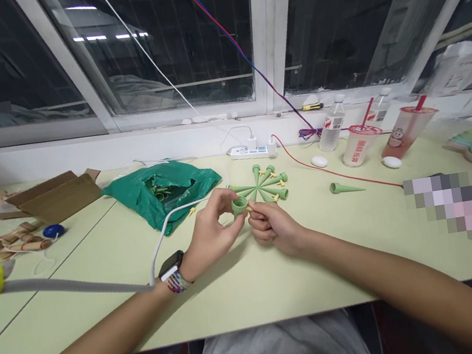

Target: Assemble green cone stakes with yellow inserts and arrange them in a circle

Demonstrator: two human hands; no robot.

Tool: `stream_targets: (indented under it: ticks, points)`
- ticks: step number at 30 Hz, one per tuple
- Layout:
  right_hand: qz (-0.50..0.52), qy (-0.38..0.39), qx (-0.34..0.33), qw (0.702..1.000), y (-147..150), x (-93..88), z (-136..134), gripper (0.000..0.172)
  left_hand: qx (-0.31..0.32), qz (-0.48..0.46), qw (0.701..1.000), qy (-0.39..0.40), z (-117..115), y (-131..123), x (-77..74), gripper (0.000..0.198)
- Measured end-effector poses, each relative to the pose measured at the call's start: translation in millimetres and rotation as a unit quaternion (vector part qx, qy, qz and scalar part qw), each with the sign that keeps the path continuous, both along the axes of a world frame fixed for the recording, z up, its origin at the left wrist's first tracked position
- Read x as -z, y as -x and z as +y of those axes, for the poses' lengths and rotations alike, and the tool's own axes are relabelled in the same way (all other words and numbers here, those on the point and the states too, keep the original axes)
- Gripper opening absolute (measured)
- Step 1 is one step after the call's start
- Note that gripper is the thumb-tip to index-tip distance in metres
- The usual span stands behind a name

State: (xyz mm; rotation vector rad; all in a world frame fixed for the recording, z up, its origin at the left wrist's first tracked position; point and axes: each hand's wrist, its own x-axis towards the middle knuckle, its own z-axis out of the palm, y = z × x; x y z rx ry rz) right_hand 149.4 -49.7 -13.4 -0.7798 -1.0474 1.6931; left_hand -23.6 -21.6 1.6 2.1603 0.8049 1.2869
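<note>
My left hand [216, 224] is closed around the wide cup end of a green plant watering spike [239, 203], its open rim facing up. Beside it, my right hand [275, 224] pinches a small yellow valve [249, 210] against the spike's side; the fingers hide most of it. Just beyond both hands, several similar green spikes [257, 175] lie in a star with their tips together, many with yellow valves. One more green spike [344, 187] rests alone to the right, with no yellow part showing.
Left of the spikes lies an open green plastic bag [162, 191] with green pieces inside. A grey-white cable [79, 286] crosses in front of my left forearm. At the back are a power strip [254, 152], drink cups [359, 145] and bottles [332, 127]. A cardboard piece [57, 198] stands far left.
</note>
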Motion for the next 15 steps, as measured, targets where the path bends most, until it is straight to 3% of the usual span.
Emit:
stream_targets:
  ticks: [4, 6, 9, 11, 13, 15]
  points:
    - [-0.066, -0.043, 0.056, 0.995, 3.2, 5.0, 2.0, 0.051, 0.025, -0.025, 0.995, 0.098, 4.4, 0.0, -4.3, 0.029]
    - [-0.117, -0.108, 0.083, 0.984, 1.6, 8.4, 3.6, 0.05, 0.039, -0.033, 0.986, 0.158, 5.9, 0.2, -6.6, 0.033]
    - [-0.245, -0.248, 0.139, 0.927, -4.5, 11.8, 5.8, 0.044, 0.063, -0.046, 0.965, 0.252, 8.1, 1.1, -7.3, 0.041]
    - [-0.307, -0.292, 0.15, 0.893, -8.3, 12.9, 7.1, 0.041, 0.074, -0.057, 0.953, 0.289, 9.7, 1.4, -5.1, 0.046]
    - [-0.316, -0.28, 0.139, 0.896, -10.1, 13.5, 8.5, 0.043, 0.07, -0.059, 0.952, 0.292, 11.0, 0.6, -1.8, 0.047]
    - [-0.289, -0.238, 0.121, 0.919, -10.0, 13.9, 9.9, 0.046, 0.054, -0.053, 0.96, 0.268, 11.3, -1.0, 1.2, 0.044]
